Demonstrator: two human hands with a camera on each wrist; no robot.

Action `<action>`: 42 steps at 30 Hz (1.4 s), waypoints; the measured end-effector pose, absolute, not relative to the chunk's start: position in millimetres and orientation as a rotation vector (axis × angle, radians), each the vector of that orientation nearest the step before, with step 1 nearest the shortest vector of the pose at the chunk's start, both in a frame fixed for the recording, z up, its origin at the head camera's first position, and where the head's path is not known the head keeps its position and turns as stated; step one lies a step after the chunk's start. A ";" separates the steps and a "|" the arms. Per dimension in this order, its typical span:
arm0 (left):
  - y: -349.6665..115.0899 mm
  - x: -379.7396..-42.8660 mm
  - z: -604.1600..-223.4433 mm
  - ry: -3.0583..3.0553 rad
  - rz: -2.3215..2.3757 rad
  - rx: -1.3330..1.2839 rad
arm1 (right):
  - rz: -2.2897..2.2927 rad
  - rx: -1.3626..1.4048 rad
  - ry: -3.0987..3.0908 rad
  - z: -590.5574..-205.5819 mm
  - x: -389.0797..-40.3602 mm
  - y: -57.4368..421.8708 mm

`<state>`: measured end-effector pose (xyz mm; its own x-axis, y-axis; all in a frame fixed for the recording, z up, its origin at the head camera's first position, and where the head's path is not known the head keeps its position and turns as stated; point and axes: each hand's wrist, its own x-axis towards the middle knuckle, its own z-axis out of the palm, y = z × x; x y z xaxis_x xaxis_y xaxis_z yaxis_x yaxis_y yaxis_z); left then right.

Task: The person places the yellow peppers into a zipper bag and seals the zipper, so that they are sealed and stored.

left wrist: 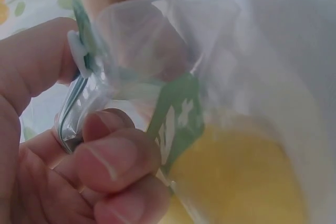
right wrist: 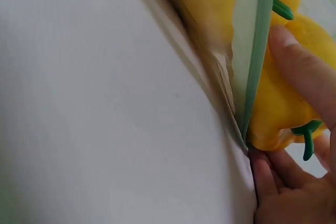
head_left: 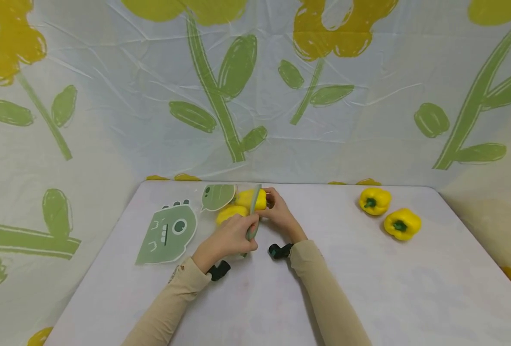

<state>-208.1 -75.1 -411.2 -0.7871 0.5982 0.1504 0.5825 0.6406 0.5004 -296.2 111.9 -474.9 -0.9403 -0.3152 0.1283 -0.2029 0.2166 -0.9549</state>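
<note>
A clear plastic zip bag (head_left: 166, 235) with green monster print lies on the table, its green zip edge (head_left: 255, 204) raised at the right. My left hand (head_left: 232, 235) grips that edge; a white piece on the edge (left wrist: 79, 53) shows beside the thumb in the left wrist view. Yellow bell peppers (head_left: 231, 213) show through the clear plastic. At the bag's mouth my right hand (head_left: 282, 218) holds a yellow bell pepper (right wrist: 278, 98) between thumb and fingers, its green stem (right wrist: 308, 137) facing the palm. The far fingers of the right hand are partly hidden.
Two more yellow bell peppers, one farther back (head_left: 375, 201) and one nearer (head_left: 402, 224), lie on the right of the white table (head_left: 367, 288). Black wrist cameras (head_left: 280, 251) sit at both cuffs. A flower-patterned cloth (head_left: 264, 134) stands behind and at the sides.
</note>
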 end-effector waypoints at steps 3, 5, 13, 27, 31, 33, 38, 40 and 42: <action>-75.0 -207.9 -410.6 2.825 0.842 1.012 | -1.794 -0.517 2.395 -474.6 -294.7 111.6; -75.0 -207.8 -410.1 2.822 0.849 1.008 | -1.779 -0.508 2.384 -474.5 -293.6 112.8; -74.2 -206.5 -409.5 2.807 0.855 0.978 | -2.012 -0.535 2.154 -475.6 -291.7 119.8; -74.9 -206.7 -411.5 2.829 0.839 0.989 | -2.027 -0.423 2.212 -478.6 -294.1 116.4; -74.4 -206.7 -412.4 2.837 0.836 0.983 | -2.112 -0.349 2.118 -480.1 -292.4 119.6; -74.3 -206.4 -412.5 2.845 0.833 0.980 | -2.079 -0.349 2.152 -480.0 -291.7 120.5; -74.4 -206.5 -412.8 2.856 0.833 0.988 | -2.032 -0.325 2.261 -478.3 -290.6 120.9; -74.5 -206.7 -413.2 2.859 0.832 0.991 | -2.038 -0.318 2.268 -473.6 -288.6 120.2; -74.5 -206.9 -413.5 2.862 0.831 0.994 | -2.046 -0.316 2.278 -473.9 -289.2 120.0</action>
<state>-206.9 -74.5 -413.5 -0.7998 0.5765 0.1675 0.5764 0.6597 0.4822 -289.2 120.0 -473.9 -0.9769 -0.1940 0.0894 -0.1097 0.0963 -0.9893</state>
